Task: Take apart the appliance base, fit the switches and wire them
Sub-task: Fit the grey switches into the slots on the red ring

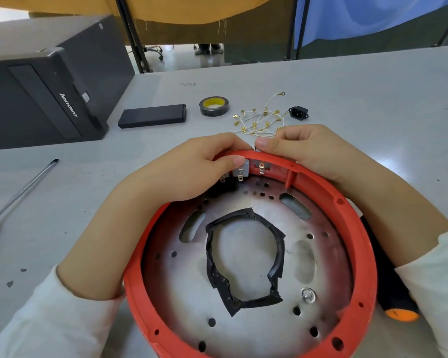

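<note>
Two hands at work: left hand (192, 166) pinches a grey switch (240, 169) inside the round red plastic appliance base (357, 228), near the counter's near edge; right hand (303, 151) grips the rim. Switch-fitting step; next, likely seating it squarely, then white terminal wires (259, 122).
</note>
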A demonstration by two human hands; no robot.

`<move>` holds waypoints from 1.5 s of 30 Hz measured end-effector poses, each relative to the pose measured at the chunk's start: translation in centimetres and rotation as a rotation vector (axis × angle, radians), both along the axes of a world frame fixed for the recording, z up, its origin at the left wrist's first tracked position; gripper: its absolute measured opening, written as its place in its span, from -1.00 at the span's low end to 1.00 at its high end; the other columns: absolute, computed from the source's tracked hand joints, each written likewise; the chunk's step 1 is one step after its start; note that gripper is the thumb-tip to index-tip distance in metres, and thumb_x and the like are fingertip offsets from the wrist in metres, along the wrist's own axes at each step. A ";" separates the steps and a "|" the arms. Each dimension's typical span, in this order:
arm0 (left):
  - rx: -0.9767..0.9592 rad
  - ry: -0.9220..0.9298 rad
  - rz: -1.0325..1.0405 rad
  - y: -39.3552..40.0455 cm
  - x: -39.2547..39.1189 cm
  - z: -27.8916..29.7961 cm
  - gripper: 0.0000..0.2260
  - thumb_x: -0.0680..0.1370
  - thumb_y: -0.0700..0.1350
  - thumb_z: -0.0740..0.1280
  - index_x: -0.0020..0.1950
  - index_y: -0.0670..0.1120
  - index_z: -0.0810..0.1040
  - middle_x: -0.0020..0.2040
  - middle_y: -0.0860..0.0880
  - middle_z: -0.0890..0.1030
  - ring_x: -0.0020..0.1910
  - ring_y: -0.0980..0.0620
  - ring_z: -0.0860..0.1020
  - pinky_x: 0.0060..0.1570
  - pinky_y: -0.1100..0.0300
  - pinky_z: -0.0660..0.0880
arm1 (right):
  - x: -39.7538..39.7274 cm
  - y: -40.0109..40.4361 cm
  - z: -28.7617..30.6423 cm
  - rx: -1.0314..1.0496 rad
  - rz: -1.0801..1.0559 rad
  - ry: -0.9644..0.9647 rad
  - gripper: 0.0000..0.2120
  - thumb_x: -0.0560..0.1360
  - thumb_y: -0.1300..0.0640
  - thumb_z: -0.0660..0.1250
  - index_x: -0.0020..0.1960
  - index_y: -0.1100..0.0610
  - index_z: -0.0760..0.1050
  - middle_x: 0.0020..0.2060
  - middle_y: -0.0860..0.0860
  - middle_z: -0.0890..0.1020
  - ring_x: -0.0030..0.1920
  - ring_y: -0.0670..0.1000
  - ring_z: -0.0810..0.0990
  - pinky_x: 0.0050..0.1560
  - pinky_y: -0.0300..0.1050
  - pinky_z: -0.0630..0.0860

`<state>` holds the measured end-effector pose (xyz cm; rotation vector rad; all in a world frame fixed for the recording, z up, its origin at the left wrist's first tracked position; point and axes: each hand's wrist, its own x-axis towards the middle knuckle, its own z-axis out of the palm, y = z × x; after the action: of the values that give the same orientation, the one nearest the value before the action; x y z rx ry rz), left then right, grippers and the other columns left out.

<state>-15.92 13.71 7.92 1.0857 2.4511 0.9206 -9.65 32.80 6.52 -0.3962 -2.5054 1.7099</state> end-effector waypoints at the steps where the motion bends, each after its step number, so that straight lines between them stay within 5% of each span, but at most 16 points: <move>1: 0.001 0.001 0.003 0.0 0.0 0.0 -0.82 0.64 -0.04 0.22 0.16 0.19 0.53 0.01 0.13 0.62 0.00 0.15 0.54 0.08 0.27 0.44 | 0.0 0.0 0.0 0.017 0.002 -0.005 -0.62 0.34 -0.19 0.46 -0.18 0.15 0.62 -0.39 -0.07 0.60 -0.41 -0.17 0.52 -0.23 -0.24 0.45; 6: 0.007 0.021 0.017 0.1 -0.2 0.0 -0.83 0.64 -0.06 0.23 0.13 0.19 0.54 -0.12 0.24 0.59 -0.18 0.34 0.49 -0.17 0.55 0.34 | 0.2 0.2 0.3 0.058 0.017 0.000 -0.67 0.37 -0.19 0.44 -0.19 0.09 0.66 -0.34 -0.01 0.67 -0.38 -0.16 0.57 -0.19 -0.24 0.49; 16: -0.009 0.044 0.065 0.2 -0.3 -0.1 -0.83 0.64 -0.09 0.22 0.12 0.13 0.55 -0.34 0.36 0.53 -0.35 0.38 0.44 -0.32 0.53 0.30 | 0.8 0.7 1.1 0.184 0.201 -0.009 -0.83 0.27 -0.07 0.53 -0.15 -0.11 0.67 -0.17 -0.02 0.69 -0.22 -0.11 0.63 -0.05 -0.24 0.55; 18: -0.032 0.043 0.064 0.2 -0.1 0.1 -0.82 0.64 -0.08 0.21 0.16 0.12 0.55 -0.23 0.26 0.55 -0.31 0.36 0.45 -0.29 0.52 0.31 | 0.7 0.5 1.0 0.183 0.207 -0.024 -0.78 0.28 -0.13 0.50 -0.11 -0.09 0.67 -0.14 0.06 0.68 -0.18 -0.01 0.63 0.05 -0.07 0.55; 21: -0.116 0.045 0.047 0.2 -0.1 0.8 -0.80 0.65 -0.04 0.20 0.23 0.13 0.52 -0.03 0.15 0.60 -0.11 0.26 0.51 -0.14 0.47 0.37 | 0.6 0.2 0.8 0.193 0.198 -0.039 -0.63 0.33 -0.29 0.36 -0.07 -0.04 0.67 -0.10 0.05 0.68 -0.10 -0.03 0.65 0.07 -0.10 0.52; 27: -0.207 0.013 -0.016 1.1 -0.4 1.8 -0.70 0.61 0.02 0.26 0.35 0.11 0.42 0.18 0.18 0.55 0.07 0.24 0.53 -0.01 0.49 0.37 | 0.2 0.2 0.3 0.109 0.096 -0.039 -0.73 0.51 -0.13 0.31 -0.13 0.02 0.67 -0.27 -0.08 0.70 -0.28 -0.16 0.63 -0.15 -0.22 0.52; 33: -0.010 -0.054 -0.025 1.4 -0.1 0.6 -0.72 0.62 -0.14 0.26 0.33 0.07 0.46 0.19 0.11 0.59 0.16 0.15 0.54 0.28 0.16 0.41 | 0.3 0.3 0.4 0.039 0.099 -0.044 -0.76 0.48 -0.10 0.37 -0.07 0.05 0.67 -0.16 0.04 0.71 -0.18 -0.05 0.63 0.05 -0.06 0.54; 39: 0.034 -0.044 -0.018 1.4 -0.2 0.3 -0.75 0.62 -0.15 0.26 0.25 0.12 0.49 0.19 0.09 0.61 0.20 0.09 0.54 0.31 0.07 0.40 | 0.3 0.5 0.4 0.050 0.116 -0.032 -0.82 0.48 -0.07 0.37 -0.16 0.02 0.65 -0.28 -0.07 0.66 -0.27 -0.13 0.58 -0.05 -0.18 0.50; 45: 0.035 -0.021 0.011 1.5 -0.2 0.1 -0.80 0.61 -0.12 0.28 0.22 0.06 0.53 0.16 0.06 0.62 0.18 0.06 0.55 0.28 0.04 0.42 | 0.7 0.4 0.8 0.247 0.239 0.005 -0.64 0.31 -0.29 0.39 -0.08 -0.06 0.65 -0.11 -0.03 0.68 -0.07 -0.07 0.62 0.04 -0.19 0.51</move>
<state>-16.08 15.21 8.04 1.0693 2.4350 0.9773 -8.92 33.21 7.36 -0.0755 -2.8109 1.4362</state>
